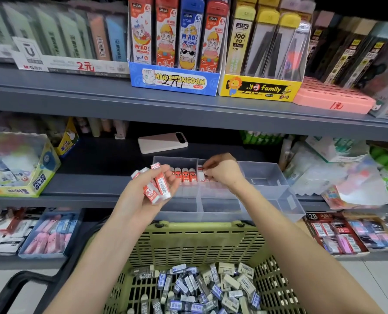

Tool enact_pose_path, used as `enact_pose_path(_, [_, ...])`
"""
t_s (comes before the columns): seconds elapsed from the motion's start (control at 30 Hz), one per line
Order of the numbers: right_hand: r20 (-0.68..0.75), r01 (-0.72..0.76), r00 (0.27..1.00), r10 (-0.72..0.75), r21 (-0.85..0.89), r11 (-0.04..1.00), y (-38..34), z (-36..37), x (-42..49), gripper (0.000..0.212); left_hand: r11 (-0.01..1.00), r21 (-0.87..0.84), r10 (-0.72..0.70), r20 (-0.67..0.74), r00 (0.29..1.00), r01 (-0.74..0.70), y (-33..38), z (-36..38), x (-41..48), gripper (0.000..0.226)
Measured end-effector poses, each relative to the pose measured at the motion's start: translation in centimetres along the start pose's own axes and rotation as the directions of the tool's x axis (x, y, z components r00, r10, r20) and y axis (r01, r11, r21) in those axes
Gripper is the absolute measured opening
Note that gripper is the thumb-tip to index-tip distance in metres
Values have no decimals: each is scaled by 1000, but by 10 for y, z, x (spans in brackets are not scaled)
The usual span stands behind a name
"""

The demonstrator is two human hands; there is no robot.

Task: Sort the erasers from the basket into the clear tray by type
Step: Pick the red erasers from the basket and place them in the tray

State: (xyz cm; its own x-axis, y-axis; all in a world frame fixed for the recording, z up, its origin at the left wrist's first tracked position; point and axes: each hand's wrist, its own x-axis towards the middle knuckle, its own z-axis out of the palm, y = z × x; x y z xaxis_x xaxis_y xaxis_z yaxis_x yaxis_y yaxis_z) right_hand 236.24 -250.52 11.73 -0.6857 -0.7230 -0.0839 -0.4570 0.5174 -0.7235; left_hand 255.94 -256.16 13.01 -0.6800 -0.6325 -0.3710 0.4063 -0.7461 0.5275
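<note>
While left grip [146, 191] holds red erasers [160, 185], right grip [224, 172] in tray [266, 177], hold unclear.

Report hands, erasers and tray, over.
Left hand grips a bunch of red-and-white sleeved erasers. Right hand pinches a single eraser in the clear plastic divided tray, rear middle compartment. Nothing blocking the tray.

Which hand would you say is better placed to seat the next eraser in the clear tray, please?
The right hand: its fingers pinch an eraser in the clear tray beside the standing red erasers, while the left hand grips a bundle.
</note>
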Motion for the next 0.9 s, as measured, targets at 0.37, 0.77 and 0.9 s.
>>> enact_pose_path(0.37, [188,152,952,-241,391,908,-49,19,-88,15,990,105,82,130,988,-96,-8,-7,3,16])
enact_pose_path(0.77, [-63,40,998,-17,391,920,-3,-45,-44,11,972,229,65,-41,997,-54,3,-10,0,30])
enact_pose_path(0.9, [-133,18,990,34,374,927,15,-55,-25,9,964,264,48,-103,994,-20,4,-7,-2,37])
